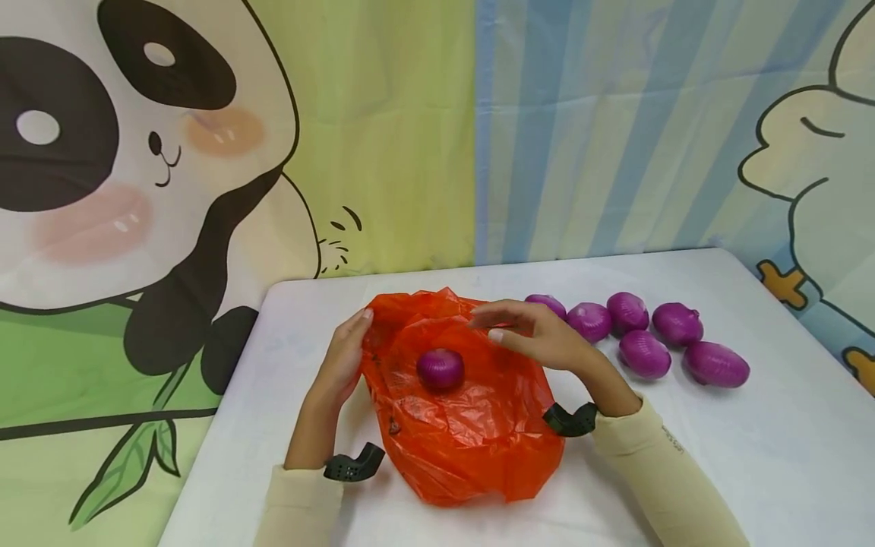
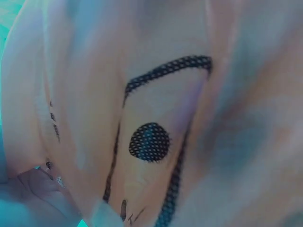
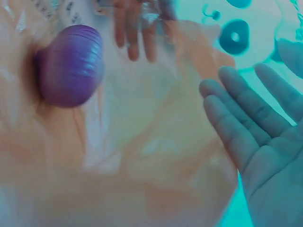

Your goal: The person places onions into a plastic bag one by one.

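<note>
Before a cartoon backdrop (image 1: pixel 403 152) stood a white table (image 1: pixel 786 456). On it sagged a red bag (image 1: pixel 472 463), its mouth spread wide toward the head camera. The left hand (image 1: pixel 344 357) pinched the bag's rim, thumb over the edge. The right hand (image 1: pixel 540 334) hung at the mouth's other side, holding nothing, fingers extended; whether its fingertips touched the film could not be told. Six onions (image 1: pixel 645 354) lay clustered on the table to the right, and one more onion (image 1: pixel 440 369) sat within the bag's mouth, against the film as it appeared.

The film looked thin and limp, so the mouth would probably fold shut if the left hand's pinch slipped. With the right side apparently unsupported, that wall could droop and let the single onion roll out. A tug on the crumpled film might tear it. The loose onions, being round, could roll if the right hand or sleeve brushed them.
</note>
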Tool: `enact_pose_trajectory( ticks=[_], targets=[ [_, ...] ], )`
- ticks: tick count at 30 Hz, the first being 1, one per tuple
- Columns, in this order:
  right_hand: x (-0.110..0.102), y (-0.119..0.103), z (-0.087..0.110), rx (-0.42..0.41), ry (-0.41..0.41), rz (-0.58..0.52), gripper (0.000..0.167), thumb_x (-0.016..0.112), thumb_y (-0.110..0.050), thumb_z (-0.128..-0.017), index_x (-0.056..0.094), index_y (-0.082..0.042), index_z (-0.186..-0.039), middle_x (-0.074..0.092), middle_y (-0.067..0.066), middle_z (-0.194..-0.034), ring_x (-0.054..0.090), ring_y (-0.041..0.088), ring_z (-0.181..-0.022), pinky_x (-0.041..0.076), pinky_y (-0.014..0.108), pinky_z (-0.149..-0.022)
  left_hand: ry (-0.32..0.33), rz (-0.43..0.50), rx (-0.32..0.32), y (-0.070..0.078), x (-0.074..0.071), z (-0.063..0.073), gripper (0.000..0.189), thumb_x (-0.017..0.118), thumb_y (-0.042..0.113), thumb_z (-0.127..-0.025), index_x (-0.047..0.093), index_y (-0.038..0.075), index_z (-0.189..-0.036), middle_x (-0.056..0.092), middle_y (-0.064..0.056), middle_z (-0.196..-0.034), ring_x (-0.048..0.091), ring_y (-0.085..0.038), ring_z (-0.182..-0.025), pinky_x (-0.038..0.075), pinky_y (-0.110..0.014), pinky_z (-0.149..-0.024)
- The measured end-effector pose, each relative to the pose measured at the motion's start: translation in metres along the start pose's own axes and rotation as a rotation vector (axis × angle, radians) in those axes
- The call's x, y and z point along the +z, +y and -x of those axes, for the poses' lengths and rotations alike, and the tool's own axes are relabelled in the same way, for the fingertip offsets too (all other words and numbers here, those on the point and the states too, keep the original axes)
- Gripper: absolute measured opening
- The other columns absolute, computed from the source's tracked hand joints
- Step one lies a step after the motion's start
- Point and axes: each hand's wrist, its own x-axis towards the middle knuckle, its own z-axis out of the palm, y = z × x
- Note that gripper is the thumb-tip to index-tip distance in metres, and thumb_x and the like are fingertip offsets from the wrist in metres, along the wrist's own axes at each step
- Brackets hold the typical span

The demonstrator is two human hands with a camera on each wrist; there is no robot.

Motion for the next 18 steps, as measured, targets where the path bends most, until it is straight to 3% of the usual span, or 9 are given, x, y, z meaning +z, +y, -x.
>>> enact_pose_trajectory(
  ticks=[5,9,13,18],
  targets=[
    [-0.019,0.009,0.011,-0.055,0.137,-0.032,0.031,0.056,0.001,-0.096,0.057,0.005,-0.127,0.065,0.019,-0.110,0.062,0.037,-0.103,0.053,0.035,-0.086,-0.005,-0.009,0.016,0.002,0.000,0.000,0.051,0.041,0.038,-0.105,0.047,0.003,-0.141,0.047,-0.012,-0.138,0.044,-0.024,-0.126,0.037,-0.042,-0.106],
    [-0.033,0.014,0.016,-0.015,0.228,0.000,0.030,0.056,0.001,-0.096,0.058,0.004,-0.126,0.066,0.021,-0.109,0.063,0.038,-0.100,0.054,0.033,-0.084,-0.012,-0.024,0.025,0.004,0.000,0.001,0.052,0.040,0.039,-0.105,0.046,0.002,-0.141,0.047,-0.011,-0.138,0.044,-0.023,-0.126,0.037,-0.041,-0.106],
    [-0.044,0.020,0.018,0.076,0.279,0.051,0.031,0.059,-0.007,-0.097,0.059,0.000,-0.127,0.066,0.017,-0.113,0.062,0.037,-0.106,0.052,0.028,-0.087,-0.008,-0.041,0.033,0.006,0.000,0.000,0.053,0.040,0.040,-0.105,0.046,0.004,-0.142,0.047,-0.010,-0.138,0.044,-0.023,-0.126,0.037,-0.043,-0.106],
    [-0.051,0.036,0.024,0.248,0.228,0.105,0.037,0.066,-0.017,-0.095,0.058,-0.005,-0.129,0.063,0.017,-0.120,0.059,0.031,-0.113,0.049,0.036,-0.094,0.003,-0.050,0.011,0.005,-0.001,0.000,0.053,0.040,0.041,-0.105,0.046,0.005,-0.143,0.048,-0.009,-0.136,0.045,-0.023,-0.124,0.038,-0.041,-0.105]
  ],
)
